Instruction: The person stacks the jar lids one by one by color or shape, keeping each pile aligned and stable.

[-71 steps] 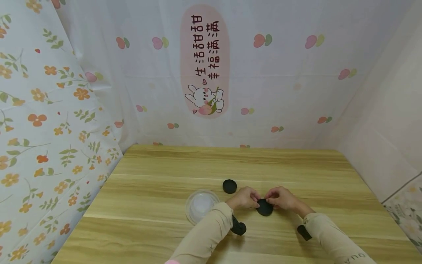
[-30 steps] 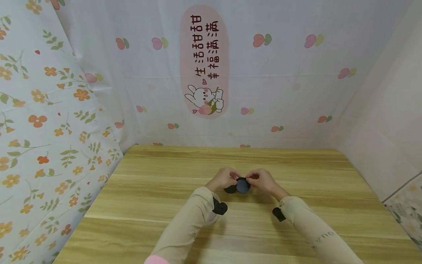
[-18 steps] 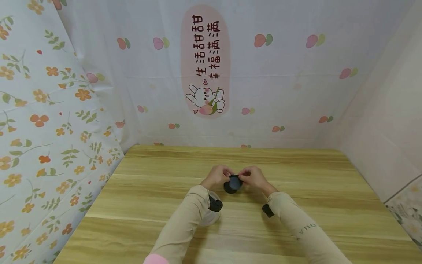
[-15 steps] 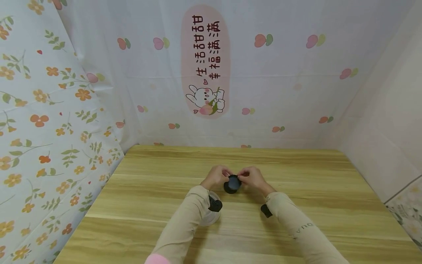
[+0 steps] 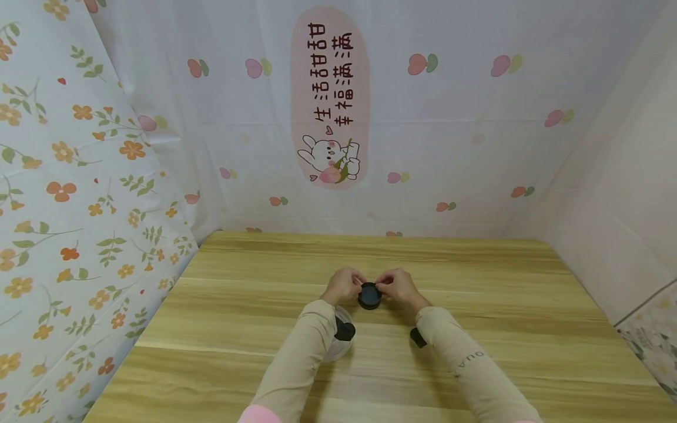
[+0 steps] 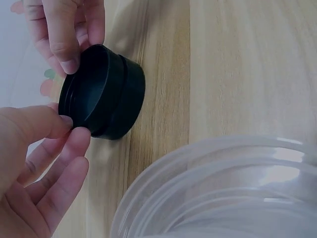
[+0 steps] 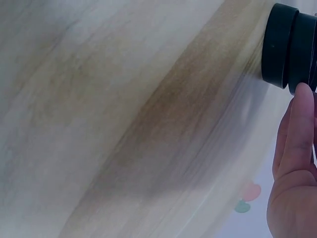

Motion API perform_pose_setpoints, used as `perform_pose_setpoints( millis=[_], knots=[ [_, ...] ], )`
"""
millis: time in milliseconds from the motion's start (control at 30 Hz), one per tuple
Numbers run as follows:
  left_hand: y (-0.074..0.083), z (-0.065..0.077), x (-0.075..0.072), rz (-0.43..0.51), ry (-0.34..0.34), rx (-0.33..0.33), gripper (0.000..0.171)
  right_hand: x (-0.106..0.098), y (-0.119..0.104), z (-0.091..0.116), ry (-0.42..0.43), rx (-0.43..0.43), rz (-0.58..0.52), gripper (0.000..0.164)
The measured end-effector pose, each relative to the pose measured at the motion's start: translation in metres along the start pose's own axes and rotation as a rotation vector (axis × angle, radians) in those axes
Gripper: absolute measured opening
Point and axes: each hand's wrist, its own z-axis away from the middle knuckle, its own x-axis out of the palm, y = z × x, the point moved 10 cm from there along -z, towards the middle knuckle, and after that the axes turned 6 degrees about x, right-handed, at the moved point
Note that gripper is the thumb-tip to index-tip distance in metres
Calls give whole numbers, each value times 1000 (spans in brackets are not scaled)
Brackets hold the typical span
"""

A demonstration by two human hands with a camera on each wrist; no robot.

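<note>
A shallow black round lid (image 5: 370, 295), hollow side facing up, is stacked over a second black round lid (image 6: 133, 96) that lies on the wooden table. My left hand (image 5: 341, 286) pinches the upper lid's rim on its left, thumb at the edge and other fingers below. From the opposite side my right hand (image 5: 398, 285) pinches the same rim between thumb and fingers. In the right wrist view the lower lid (image 7: 278, 47) sits slightly offset from the upper one (image 7: 303, 52), with my right fingertips against the upper lid's side.
A clear round plastic container (image 6: 163, 181) stands near my left wrist, partly hidden under the sleeve (image 5: 296, 358). Black wrist-worn devices (image 5: 345, 330) hang below both cuffs. A patterned cloth wall (image 5: 455, 147) rises behind the table (image 5: 254, 258).
Both hands have carried the upper lid left and away from me, from the table's right part onto the other black lid. Its tilt has lessened, and it now lines up over the lower lid.
</note>
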Motion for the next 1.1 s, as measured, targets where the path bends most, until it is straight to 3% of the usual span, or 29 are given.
perform_pose_setpoints(
  millis=[100, 267, 400, 500, 567, 600, 700, 800, 867, 1100],
  knots=[
    [-1, 1, 1, 5, -6, -19, 20, 1, 0, 0, -4, 14, 8, 7],
    [0, 3, 2, -7, 12, 4, 21, 2, 1, -1, -6, 36, 29, 8],
    [-12, -6, 10, 0, -7, -16, 22, 3, 4, -1, -7, 45, 15, 8],
    [-47, -31, 31, -14, 12, 55, 23, 3, 6, -2, -6, 49, 1, 7],
    [-70, -49, 46, -30, 51, 147, 25, 4, 8, -2, -5, 52, -2, 7],
    [-80, -55, 52, -41, 57, 152, 25, 4, 8, -2, -6, 53, -2, 7],
    [-107, -73, 69, -35, 58, 163, 24, 5, 11, -3, -8, 60, -2, 7],
    [-130, -87, 83, -32, 36, 104, 23, 5, 12, -3, -10, 66, -2, 7],
    [-150, -100, 95, -13, 45, 130, 26, 5, 12, -3, -10, 65, 0, 7],
    [-217, -141, 137, 66, -31, 75, 25, 6, 12, -1, -11, 60, 15, 6]
  ],
)
